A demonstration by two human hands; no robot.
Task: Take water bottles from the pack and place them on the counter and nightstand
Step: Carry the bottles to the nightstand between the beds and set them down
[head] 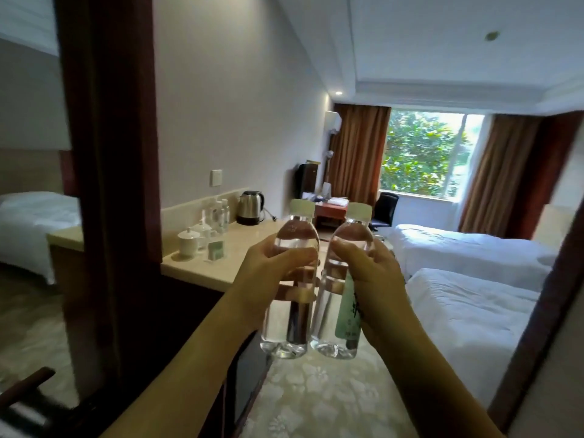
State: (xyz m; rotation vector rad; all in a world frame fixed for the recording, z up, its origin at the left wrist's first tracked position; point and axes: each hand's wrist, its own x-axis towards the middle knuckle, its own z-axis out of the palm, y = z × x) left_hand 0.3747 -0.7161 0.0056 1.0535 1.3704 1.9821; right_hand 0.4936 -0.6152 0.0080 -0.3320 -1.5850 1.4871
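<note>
Two clear water bottles are being held upright in the near middle of the scene, one in each hand, their white caps level with each other and their bases almost touching. The left hand is wrapping its grip around the upper body of the left bottle, fingers pressing round the far side and thumb lying across the near side. The right hand is clamping its grip on the right bottle in the same way, and this bottle is showing a pale green label along its right side. Both bottles are hanging in the air above a patterned carpet, well apart from any surface. To the left and farther off, a beige desk is carrying a steel kettle, white lidded cups and a few small clear bottles near the wall. To the right, two beds with white covers are standing side by side, and a window with brown curtains is showing green leaves at the far end.
</note>
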